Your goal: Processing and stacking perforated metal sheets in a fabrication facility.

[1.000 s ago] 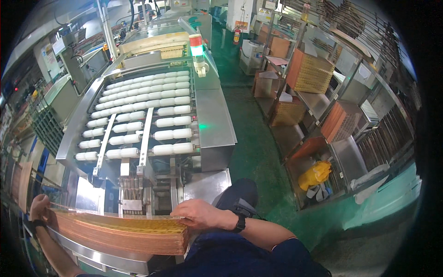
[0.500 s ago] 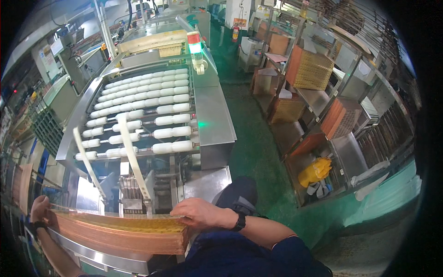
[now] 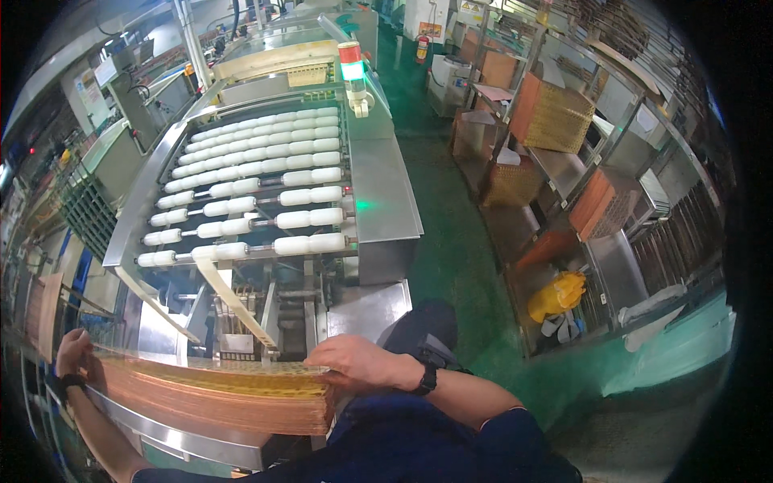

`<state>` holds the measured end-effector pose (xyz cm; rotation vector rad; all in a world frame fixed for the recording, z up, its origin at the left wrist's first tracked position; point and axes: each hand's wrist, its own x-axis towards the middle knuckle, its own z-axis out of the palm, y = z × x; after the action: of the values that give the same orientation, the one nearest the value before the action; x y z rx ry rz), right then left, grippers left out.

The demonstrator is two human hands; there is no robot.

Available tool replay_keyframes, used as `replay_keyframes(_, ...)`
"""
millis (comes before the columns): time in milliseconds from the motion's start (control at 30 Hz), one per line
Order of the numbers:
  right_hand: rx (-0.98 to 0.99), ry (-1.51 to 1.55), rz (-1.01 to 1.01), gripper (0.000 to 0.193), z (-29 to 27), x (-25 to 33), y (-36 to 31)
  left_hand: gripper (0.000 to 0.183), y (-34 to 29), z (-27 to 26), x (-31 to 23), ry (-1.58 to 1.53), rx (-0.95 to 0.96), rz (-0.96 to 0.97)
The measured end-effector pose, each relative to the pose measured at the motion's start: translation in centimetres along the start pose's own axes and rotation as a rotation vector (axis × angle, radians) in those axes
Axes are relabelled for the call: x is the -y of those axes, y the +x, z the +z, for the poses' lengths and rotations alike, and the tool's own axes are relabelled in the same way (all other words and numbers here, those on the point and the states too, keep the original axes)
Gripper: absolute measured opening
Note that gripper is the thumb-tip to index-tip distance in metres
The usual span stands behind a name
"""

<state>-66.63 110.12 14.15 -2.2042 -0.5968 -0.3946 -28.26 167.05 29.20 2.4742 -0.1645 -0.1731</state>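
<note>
A stack of thin copper-coloured panels [image 3: 213, 400] with a gold-patterned top lies in front of me, at the near end of a roller machine. My left hand [image 3: 74, 352] is closed on the panel edge at the stack's left end. At the right end my right hand [image 3: 354, 361] bends over the top, fingers closed on the edge of the uppermost panel. That panel's far edge looks slightly raised between the hands. How many sheets the fingers hold is hidden. Just beyond the stack, two pale strip-like machine arms [image 3: 233, 304] slope down toward it.
White rollers [image 3: 258, 157] fill the machine bed, with a signal light [image 3: 352, 71] lit green at its right. A metal rack [image 3: 597, 157] on the right holds more panel stacks and yellow gloves [image 3: 557, 296]. Another panel stack [image 3: 44, 314] stands at far left.
The two pale machine arms have swung down toward the stack. The whole view has shifted a little; both hands stay at the ends of the stack.
</note>
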Motion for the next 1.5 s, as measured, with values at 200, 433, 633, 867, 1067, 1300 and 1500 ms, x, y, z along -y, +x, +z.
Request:
replay_keyframes(200,-0.058,0.006,-0.049,0.029,0.8,-0.6,0.6,0.03,1.0,-3.2,4.3,-0.066,0.164,0.061)
replay_keyframes(433,0.056,-0.011,0.026,0.035,0.3,-1.4,0.4,0.031,1.6,-0.8,0.8,0.014,0.082,-0.027)
replay_keyframes(633,0.098,-0.073,0.054,0.042,-0.6,-1.4,0.4,0.034,-0.1,0.3,-2.2,-0.057,0.044,-0.148)
replay_keyframes(867,0.104,-0.053,0.043,0.046,-1.1,-1.7,0.7,0.028,1.7,-0.4,-0.5,-0.028,0.108,-0.02)
replay_keyframes(1067,0.062,-0.091,-0.035,0.056,-1.7,-2.5,1.2,0.038,2.4,-1.9,0.2,-0.099,0.108,-0.12)
replay_keyframes(1300,0.051,-0.15,-0.085,0.053,-3.0,-2.8,2.1,0.036,2.2,0.0,-4.5,-0.018,0.142,-0.179)
replay_keyframes(1500,0.037,-0.158,-0.117,0.055,-2.4,-3.0,2.1,0.046,1.0,0.7,-4.2,0.013,0.053,-0.227)
